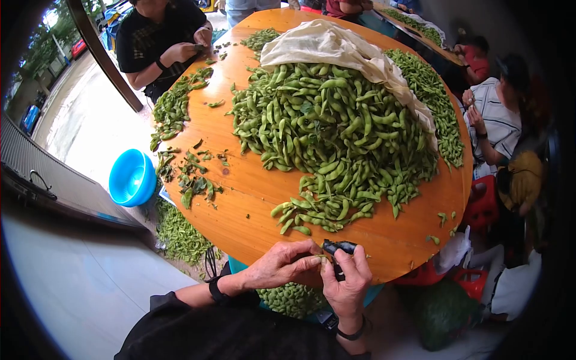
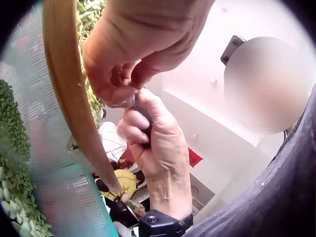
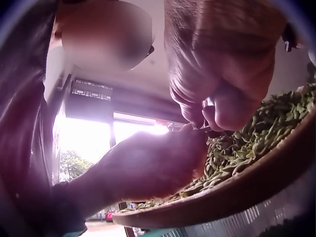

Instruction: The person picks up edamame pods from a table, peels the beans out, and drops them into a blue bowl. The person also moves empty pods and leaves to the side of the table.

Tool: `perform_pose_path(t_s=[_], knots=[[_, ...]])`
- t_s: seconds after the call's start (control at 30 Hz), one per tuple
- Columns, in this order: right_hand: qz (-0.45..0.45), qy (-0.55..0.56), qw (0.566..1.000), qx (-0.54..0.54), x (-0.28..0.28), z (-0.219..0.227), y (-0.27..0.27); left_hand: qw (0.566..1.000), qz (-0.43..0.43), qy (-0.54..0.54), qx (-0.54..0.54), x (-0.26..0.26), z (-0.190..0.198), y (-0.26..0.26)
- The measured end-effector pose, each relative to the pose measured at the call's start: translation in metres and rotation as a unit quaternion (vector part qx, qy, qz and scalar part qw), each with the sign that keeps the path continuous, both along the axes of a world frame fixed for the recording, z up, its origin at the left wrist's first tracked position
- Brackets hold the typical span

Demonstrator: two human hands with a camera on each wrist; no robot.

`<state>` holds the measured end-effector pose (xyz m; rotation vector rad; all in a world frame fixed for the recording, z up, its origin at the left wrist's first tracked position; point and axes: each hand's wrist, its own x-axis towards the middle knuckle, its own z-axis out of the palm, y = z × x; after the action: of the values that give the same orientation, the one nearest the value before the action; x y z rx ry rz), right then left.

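Observation:
At the near edge of the round wooden table (image 1: 240, 198), my left hand (image 1: 281, 265) pinches a small green soybean pod (image 1: 322, 258) between its fingertips. My right hand (image 1: 346, 282) is curled round a pair of dark scissors (image 1: 338, 246), whose tip meets the pod. In the left wrist view the left hand (image 2: 133, 49) sits above the right hand (image 2: 155, 148), which grips the dark handle (image 2: 144, 118). The right wrist view shows the right hand (image 3: 222, 64) close up, the left hand (image 3: 148, 168) below it, and the pods (image 3: 247, 143) behind.
A big heap of pods (image 1: 336, 132) fills the table's middle, part under a cream cloth (image 1: 336, 45). Trimmed bits (image 1: 192, 177) lie at left. A teal basket of pods (image 1: 291, 299) sits under my hands. A blue basin (image 1: 132, 178) is on the floor. Other people sit around.

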<state>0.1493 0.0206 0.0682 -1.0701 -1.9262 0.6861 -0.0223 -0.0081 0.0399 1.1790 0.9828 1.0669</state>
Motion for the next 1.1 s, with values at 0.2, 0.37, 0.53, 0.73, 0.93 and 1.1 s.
perform_pose_path(t_s=[0.2,0.37,0.53,0.73,0.93,1.1], knots=[[0.01,-0.011,0.999,-0.037,0.006,-0.003,0.001,0.996,0.036,-0.072,-0.049,0.01,-0.011,-0.006],[0.005,0.004,0.999,-0.04,0.004,-0.003,-0.003,0.979,0.111,-0.156,-0.066,0.011,-0.012,-0.008],[0.006,-0.001,1.0,-0.013,-0.002,-0.007,-0.004,0.988,0.151,0.024,0.003,0.008,-0.002,-0.009],[-0.021,-0.043,0.995,0.088,-0.012,-0.013,-0.013,0.977,0.166,0.124,0.044,0.014,-0.003,-0.009],[0.001,-0.055,0.996,0.073,-0.011,-0.018,-0.019,0.988,0.088,0.122,0.02,0.01,-0.008,-0.014],[0.05,0.078,0.972,-0.215,0.019,-0.016,-0.006,0.978,-0.033,-0.126,-0.163,0.001,0.0,-0.017]])
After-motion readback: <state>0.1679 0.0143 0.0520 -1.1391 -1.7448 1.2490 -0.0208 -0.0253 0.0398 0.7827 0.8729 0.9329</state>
